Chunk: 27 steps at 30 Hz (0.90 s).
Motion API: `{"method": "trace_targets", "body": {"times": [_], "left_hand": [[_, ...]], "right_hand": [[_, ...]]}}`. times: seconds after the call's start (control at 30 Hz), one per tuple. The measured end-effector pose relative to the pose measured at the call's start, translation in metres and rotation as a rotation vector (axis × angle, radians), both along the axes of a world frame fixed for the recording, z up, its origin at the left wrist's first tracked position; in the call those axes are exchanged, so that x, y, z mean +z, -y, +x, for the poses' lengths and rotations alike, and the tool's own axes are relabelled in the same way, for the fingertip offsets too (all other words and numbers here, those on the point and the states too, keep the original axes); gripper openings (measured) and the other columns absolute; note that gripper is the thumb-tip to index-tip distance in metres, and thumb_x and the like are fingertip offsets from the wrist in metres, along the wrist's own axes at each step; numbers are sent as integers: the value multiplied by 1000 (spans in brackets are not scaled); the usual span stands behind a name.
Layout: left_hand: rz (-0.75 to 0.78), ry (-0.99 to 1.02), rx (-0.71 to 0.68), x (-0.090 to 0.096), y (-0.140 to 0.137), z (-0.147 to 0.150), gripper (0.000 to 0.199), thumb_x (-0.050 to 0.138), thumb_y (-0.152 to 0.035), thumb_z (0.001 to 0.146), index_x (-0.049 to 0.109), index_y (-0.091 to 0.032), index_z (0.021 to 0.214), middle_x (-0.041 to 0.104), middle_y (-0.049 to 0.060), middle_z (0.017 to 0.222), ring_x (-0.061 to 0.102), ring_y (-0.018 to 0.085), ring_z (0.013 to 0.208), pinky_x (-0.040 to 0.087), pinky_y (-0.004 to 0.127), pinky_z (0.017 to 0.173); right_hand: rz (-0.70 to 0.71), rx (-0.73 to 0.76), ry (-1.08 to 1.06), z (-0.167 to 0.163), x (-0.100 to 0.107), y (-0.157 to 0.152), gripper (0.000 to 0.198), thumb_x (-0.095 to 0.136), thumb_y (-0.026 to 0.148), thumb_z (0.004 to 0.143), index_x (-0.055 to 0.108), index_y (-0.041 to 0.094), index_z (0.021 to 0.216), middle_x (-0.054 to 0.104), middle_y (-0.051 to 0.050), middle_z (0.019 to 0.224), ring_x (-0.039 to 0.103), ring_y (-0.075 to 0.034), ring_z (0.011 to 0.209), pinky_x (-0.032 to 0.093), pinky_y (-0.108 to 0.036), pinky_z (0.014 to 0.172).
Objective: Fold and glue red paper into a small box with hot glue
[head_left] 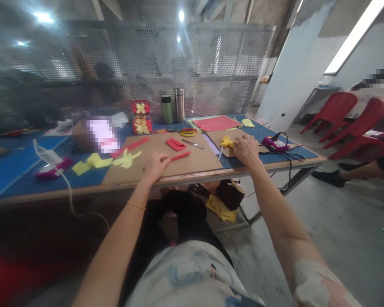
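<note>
My left hand point(156, 165) is closed at the front of the brown cardboard sheet point(141, 170), its fingers pinching the end of a narrow red strip point(181, 156). To the right, my right hand point(245, 150) grips the back of a yellow glue gun point(226, 142), and a thin whitish stick-like part shows below it. Between the hands lie a folded red piece point(175, 144) and a metal blade point(193, 144). A yellow bow-shaped cutout point(127, 159) rests left of my left hand, beside a longer red strip point(134, 146).
Behind are yellow-handled scissors point(188, 132), red boxes with yellow bows point(142, 125), a green flask point(167, 108), a steel flask point(179, 105) and red sheets point(216, 123). A purple device point(277, 144) with black cables sits right; another purple device point(53, 168) sits left. Red chairs point(331, 111) stand beyond.
</note>
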<state>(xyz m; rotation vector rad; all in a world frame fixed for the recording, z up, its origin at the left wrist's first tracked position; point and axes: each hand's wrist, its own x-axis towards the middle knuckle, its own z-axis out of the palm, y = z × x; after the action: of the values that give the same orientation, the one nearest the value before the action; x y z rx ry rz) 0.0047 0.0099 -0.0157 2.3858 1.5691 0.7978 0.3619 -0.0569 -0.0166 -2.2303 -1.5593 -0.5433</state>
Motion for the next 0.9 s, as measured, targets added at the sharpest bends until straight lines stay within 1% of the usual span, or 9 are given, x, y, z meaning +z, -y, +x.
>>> {"method": "trace_targets", "body": {"times": [0.1, 0.3, 0.4, 0.5, 0.57, 0.63, 0.73, 0.8, 0.9], "left_hand": [[7, -15, 17, 1, 2, 0, 26, 57, -29, 93, 81, -21, 101, 70, 9, 96, 64, 23, 90, 52, 33, 86], [4, -65, 42, 1, 8, 4, 32, 51, -29, 98, 81, -21, 105, 70, 10, 100, 65, 23, 92, 51, 32, 87], [2, -84, 56, 0, 11, 6, 31, 51, -28, 100, 80, -20, 107, 70, 11, 103, 65, 22, 95, 50, 32, 89], [3, -101, 56, -1, 15, 8, 31, 50, -26, 102, 79, -20, 108, 68, 11, 107, 65, 22, 100, 49, 32, 91], [6, -118, 50, 0, 17, 10, 28, 50, -24, 102, 78, -19, 108, 67, 12, 110, 65, 23, 101, 49, 32, 91], [13, -142, 38, 1, 19, 14, 24, 52, -21, 101, 76, -19, 106, 67, 12, 113, 65, 24, 103, 48, 33, 91], [24, -178, 13, 4, 20, 22, 16, 58, -23, 99, 73, -18, 100, 67, 13, 112, 65, 26, 105, 47, 36, 93], [28, -192, 2, 4, 19, 29, 16, 62, -29, 98, 72, -16, 97, 68, 14, 110, 65, 28, 105, 47, 38, 94], [40, -188, -6, 1, 17, 36, 18, 62, -32, 99, 70, -16, 101, 68, 16, 111, 64, 31, 109, 46, 40, 97]], "right_hand": [[-91, -15, -16, 2, -2, -11, 41, 44, 30, 98, 74, 8, 114, 68, -26, 117, 57, -36, 109, 40, -43, 88], [-184, 61, -39, 6, -6, -17, 44, 46, 34, 97, 72, 8, 122, 66, -27, 127, 60, -36, 112, 44, -44, 89], [-206, 74, -37, 11, -7, -18, 47, 46, 34, 96, 70, 4, 122, 63, -32, 127, 58, -41, 114, 45, -48, 89], [-175, 106, -67, 13, -8, -16, 46, 47, 34, 95, 70, 1, 118, 62, -35, 123, 58, -43, 113, 45, -51, 90], [-149, 158, -100, 10, -9, -12, 45, 43, 33, 96, 70, 3, 116, 64, -31, 118, 60, -39, 110, 46, -48, 90], [-99, 276, -172, 3, -7, -4, 47, 38, 40, 99, 70, 8, 114, 67, -25, 111, 62, -33, 104, 48, -43, 89], [5, 551, -441, -15, -2, 13, 61, 39, 69, 96, 70, 17, 99, 69, -14, 96, 62, -26, 89, 50, -38, 81], [-27, 641, -640, -29, 2, 23, 69, 43, 84, 86, 68, 20, 90, 67, -8, 84, 60, -23, 79, 50, -35, 73], [-116, 685, -820, -46, 6, 34, 69, 53, 88, 79, 67, 21, 85, 64, -5, 77, 57, -21, 75, 49, -33, 71]]}}
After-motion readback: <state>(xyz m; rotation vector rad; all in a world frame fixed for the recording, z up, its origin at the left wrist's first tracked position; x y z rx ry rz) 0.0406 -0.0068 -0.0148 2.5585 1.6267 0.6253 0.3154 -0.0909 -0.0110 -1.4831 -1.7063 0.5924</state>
